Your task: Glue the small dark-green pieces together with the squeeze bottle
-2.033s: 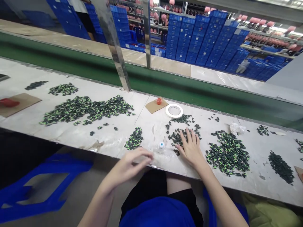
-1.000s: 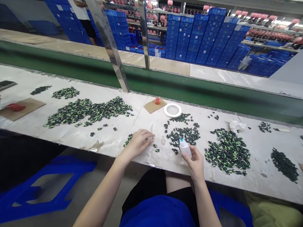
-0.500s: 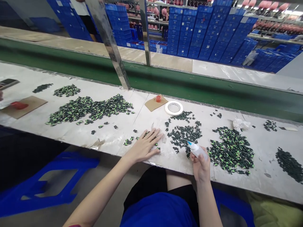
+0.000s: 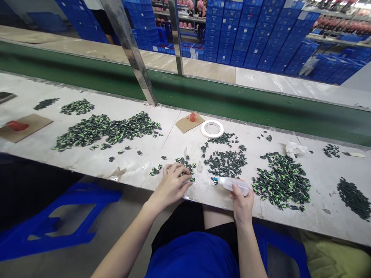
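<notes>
My right hand (image 4: pixel 242 202) grips a translucent white squeeze bottle (image 4: pixel 234 185). The bottle lies almost level, and its blue nozzle points left, close to a small dark piece (image 4: pixel 216 183) on the tabletop. My left hand (image 4: pixel 173 181) rests on the table with bent fingers. Its thumb and index finger close around a small black-and-green piece (image 4: pixel 191 179) near the front edge. More black-and-green pieces (image 4: pixel 185 162) lie just beyond those fingers, partly hidden by them. Between and beyond my hands spreads a loose pile of plain dark pieces (image 4: pixel 227 163).
A roll of white tape (image 4: pixel 212 129) lies beside a cardboard piece (image 4: pixel 185 124) bearing a red cap-like cup (image 4: pixel 193 117). Large heaps of black-and-green pieces stand left (image 4: pixel 87 133) and right (image 4: pixel 282 181). A metal post (image 4: pixel 136 65) rises behind the table, before a green belt (image 4: pixel 203 94).
My left hand has gone from lying flat with spread fingers to bent fingers around a small piece. The bottle in my right hand has tipped lower, its nozzle moving left and down to the tabletop.
</notes>
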{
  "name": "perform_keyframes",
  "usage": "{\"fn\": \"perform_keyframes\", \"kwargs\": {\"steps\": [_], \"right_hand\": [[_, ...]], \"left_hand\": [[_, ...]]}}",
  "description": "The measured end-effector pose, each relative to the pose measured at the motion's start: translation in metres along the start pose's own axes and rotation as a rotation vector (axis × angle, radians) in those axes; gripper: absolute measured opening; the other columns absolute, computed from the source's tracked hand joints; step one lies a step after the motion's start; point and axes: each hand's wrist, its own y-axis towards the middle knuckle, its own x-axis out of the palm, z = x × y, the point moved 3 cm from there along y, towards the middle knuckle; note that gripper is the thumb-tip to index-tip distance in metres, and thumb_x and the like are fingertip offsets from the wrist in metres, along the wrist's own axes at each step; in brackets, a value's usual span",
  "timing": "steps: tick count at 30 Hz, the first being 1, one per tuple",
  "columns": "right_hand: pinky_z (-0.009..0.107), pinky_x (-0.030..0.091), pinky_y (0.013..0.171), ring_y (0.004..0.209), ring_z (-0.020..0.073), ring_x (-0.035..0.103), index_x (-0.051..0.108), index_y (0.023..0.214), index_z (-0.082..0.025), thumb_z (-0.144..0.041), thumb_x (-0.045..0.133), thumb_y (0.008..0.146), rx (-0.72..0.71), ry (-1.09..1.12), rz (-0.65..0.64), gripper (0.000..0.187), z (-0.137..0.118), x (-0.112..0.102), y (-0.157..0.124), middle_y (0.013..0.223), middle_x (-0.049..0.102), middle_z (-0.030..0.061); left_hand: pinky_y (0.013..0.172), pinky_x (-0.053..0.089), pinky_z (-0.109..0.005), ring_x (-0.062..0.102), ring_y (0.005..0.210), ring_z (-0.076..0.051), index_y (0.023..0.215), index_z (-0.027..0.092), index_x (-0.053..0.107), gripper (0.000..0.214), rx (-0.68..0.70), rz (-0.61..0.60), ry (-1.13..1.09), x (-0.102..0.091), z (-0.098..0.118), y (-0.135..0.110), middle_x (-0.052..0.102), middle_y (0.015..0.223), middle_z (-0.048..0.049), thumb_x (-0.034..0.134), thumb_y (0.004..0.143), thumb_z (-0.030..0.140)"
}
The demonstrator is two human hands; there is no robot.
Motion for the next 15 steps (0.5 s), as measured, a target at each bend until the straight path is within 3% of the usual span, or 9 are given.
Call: {"fn": "perform_keyframes", "kwargs": {"steps": [8, 15], "right_hand": [[0.024, 0.041, 0.046, 0.048, 0.0124, 0.05, 0.063, 0.061, -0.015, -0.048, 0.068, 0.074, -0.126, -0.308, -0.001, 0.036, -0.01, 0.027, -0.016, 0.052, 0.058, -0.0001], [0.023, 0.037, 0.046, 0.047, 0.0112, 0.045, 0.063, 0.06, -0.015, -0.048, 0.067, 0.077, -0.171, -0.393, -0.031, 0.037, -0.005, 0.033, -0.016, 0.05, 0.053, -0.0019]], "left_hand": [[0.091, 0.033, -0.047, 0.053, 0.105, -0.026, 0.083, 0.021, 0.069, 0.012, -0.001, -0.005, -0.084, 0.01, 0.003, 0.002, 0.069, 0.096, -0.0053, 0.059, 0.088, 0.017], [0.093, 0.033, -0.048, 0.052, 0.108, -0.027, 0.084, 0.024, 0.072, 0.015, -0.014, -0.01, -0.116, 0.012, 0.0, 0.001, 0.071, 0.094, -0.0048, 0.059, 0.088, 0.018]]}}
